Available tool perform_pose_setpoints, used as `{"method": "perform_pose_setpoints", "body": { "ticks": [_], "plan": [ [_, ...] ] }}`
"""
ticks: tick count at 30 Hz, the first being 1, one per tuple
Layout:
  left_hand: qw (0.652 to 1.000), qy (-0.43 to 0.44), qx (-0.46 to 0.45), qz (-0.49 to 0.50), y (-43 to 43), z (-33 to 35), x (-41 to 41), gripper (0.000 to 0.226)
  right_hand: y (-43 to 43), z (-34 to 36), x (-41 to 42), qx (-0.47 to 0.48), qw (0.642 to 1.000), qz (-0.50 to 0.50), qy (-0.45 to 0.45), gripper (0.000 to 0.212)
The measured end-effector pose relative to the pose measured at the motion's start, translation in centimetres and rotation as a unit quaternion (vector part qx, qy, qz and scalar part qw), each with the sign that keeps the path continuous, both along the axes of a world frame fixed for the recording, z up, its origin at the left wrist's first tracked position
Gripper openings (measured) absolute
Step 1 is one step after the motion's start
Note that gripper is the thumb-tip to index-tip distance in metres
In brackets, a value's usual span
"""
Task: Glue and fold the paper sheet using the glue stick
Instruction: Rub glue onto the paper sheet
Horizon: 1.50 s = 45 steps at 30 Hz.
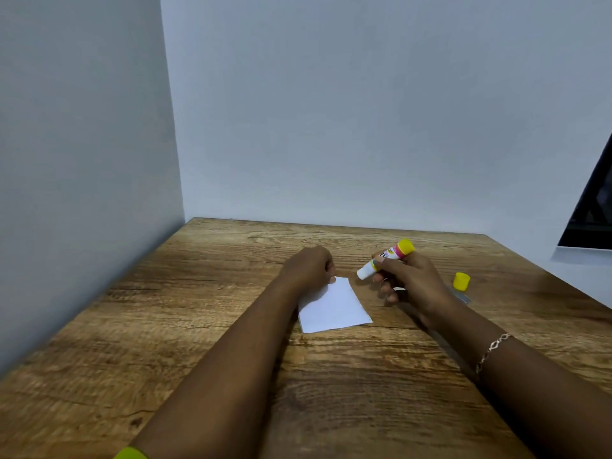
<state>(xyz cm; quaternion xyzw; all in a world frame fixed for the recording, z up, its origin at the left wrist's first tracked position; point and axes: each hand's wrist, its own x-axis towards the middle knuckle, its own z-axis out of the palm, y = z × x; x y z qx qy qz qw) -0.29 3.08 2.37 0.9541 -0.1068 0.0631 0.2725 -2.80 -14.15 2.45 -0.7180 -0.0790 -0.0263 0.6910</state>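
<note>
With the left hand (309, 265) curled and pinning the far corner of the paper sheet (332, 306) flat on the desk (198, 293), the right hand (410, 283), its grip closed round the uncapped glue stick (385, 259), should lower the white tip and stroke evenly along one edge.

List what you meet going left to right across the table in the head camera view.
Left hand → paper sheet → glue stick held in the right hand → yellow cap standing on the table.
</note>
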Motion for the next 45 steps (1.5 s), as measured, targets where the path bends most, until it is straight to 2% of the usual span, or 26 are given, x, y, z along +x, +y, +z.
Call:
{"method": "perform_pose_setpoints", "body": {
  "ticks": [16, 28, 35, 40, 45],
  "plan": [
    [0.999, 0.008, 0.039, 0.023, -0.2, -0.6, 0.7, 0.006, 1.2, -2.0, 2.0, -0.09, 0.992, 0.004, -0.086, 0.002],
    [0.998, 0.017, 0.041, 0.033, -0.1, -0.4, 0.4, 0.009, 0.8, -2.1, 0.5, -0.136, 0.985, 0.007, -0.107, 0.014],
    [0.999, 0.013, 0.03, 0.032, -0.1, -0.5, 0.2, 0.011, 0.2, -2.3, -0.6, -0.136, 0.986, 0.008, -0.095, 0.014],
    [0.998, 0.001, 0.035, 0.044, -0.2, -0.8, 0.1, 0.014, -0.3, -2.4, -1.9, -0.122, 0.987, 0.025, -0.099, 0.006],
    [0.997, -0.016, 0.042, 0.059, -0.5, -1.0, 0.0, 0.009, -0.7, -2.3, -3.0, -0.096, 0.991, 0.041, -0.081, 0.006]
  ]
}}
